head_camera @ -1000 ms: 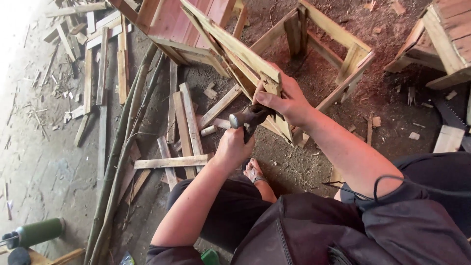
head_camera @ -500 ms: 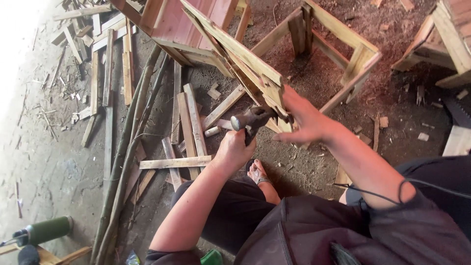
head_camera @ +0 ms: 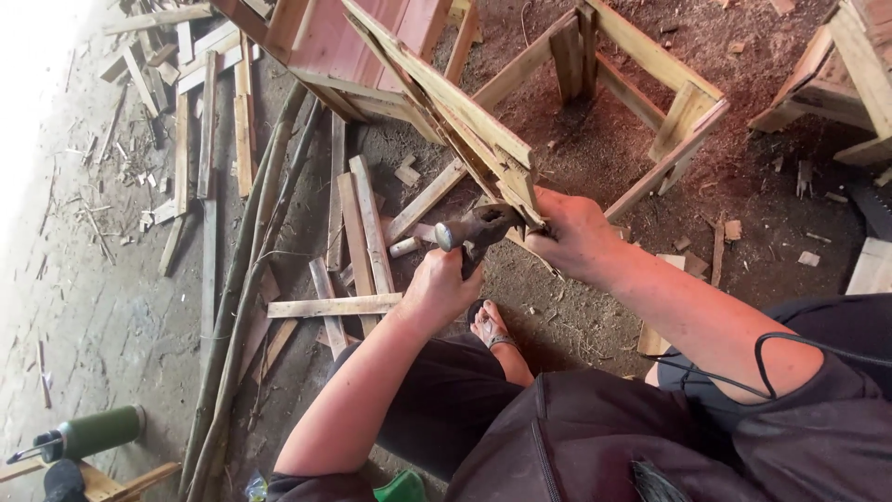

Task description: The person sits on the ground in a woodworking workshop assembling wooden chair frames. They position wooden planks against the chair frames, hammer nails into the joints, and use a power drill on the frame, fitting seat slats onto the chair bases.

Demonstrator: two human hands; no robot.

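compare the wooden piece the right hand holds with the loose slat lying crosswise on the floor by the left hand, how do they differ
The held wooden frame is several strips joined together, raised off the ground and slanting up and away; the loose slat is one single strip lying flat on the floor. The right hand grips the frame's near end, beside the head of the hammer in the left hand; nothing touches the slat. Both are pale, rough, unpainted wood.

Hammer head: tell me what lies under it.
Under the hammer head, dirt floor and a sandalled foot show. The left hand covers the handle; the right hand hides the wooden slat frame end.
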